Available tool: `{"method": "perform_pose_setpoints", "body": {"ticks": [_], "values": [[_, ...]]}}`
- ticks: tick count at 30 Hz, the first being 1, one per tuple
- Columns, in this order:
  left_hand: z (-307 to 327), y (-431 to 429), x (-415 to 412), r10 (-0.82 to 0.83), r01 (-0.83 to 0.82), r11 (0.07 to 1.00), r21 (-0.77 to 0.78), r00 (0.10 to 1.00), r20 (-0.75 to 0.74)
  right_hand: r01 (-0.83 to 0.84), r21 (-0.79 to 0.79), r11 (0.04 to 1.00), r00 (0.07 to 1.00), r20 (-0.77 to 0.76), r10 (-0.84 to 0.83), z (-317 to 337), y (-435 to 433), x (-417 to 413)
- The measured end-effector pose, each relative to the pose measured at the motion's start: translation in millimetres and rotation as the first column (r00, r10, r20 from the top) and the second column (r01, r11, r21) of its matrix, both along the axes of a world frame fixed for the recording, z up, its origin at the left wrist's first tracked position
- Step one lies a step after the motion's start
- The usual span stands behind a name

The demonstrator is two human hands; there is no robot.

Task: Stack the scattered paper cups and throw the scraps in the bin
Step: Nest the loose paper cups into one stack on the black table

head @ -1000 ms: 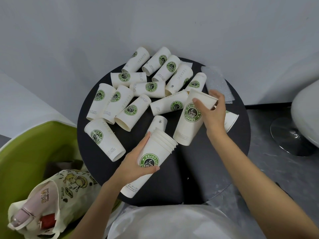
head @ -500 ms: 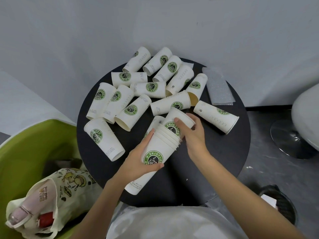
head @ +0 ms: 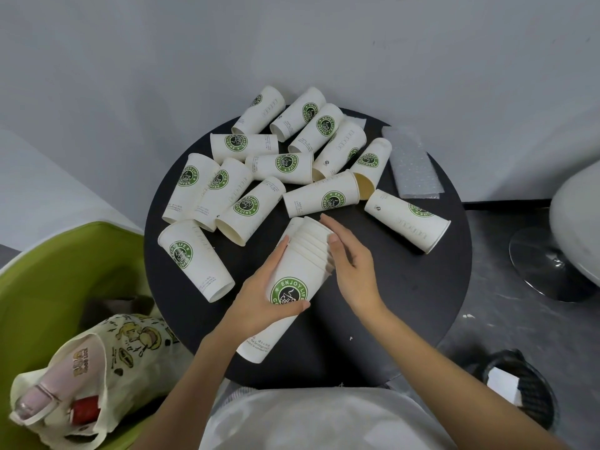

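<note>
Left hand [head: 259, 300] grips the nested stack of white, green-logo paper cups [head: 290, 289] — right hand [head: 354, 271], fingers straight, rests against its rims.

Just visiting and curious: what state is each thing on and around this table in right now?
Stack of cups: nested, tilted, gripped by the left hand.
Right hand: open, flat against the stack's rims.
Loose cups: lying on their sides on the table.
Bubble wrap: flat on the table's far edge.
Bin: on the floor, white paper inside.
</note>
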State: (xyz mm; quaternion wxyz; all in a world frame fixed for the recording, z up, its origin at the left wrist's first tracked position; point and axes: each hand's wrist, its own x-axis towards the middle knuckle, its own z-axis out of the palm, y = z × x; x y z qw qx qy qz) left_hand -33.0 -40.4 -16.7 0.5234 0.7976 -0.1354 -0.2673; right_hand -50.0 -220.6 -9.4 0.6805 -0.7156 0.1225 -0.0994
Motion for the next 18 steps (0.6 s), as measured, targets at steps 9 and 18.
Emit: {"method": "perform_pose_setpoints", "body": {"ticks": [9,18], "values": [[-4,7,-1,0.018,-0.018,1.000,0.019,1.000,0.005,-0.092,0.076,0.993,0.994,-0.047,0.095,1,8,-2],[-2,15,-5,0.087,-0.088,0.995,0.042,0.996,0.030,-0.172,0.155,0.973,0.978,-0.088,0.187,-1,23,7]]}}
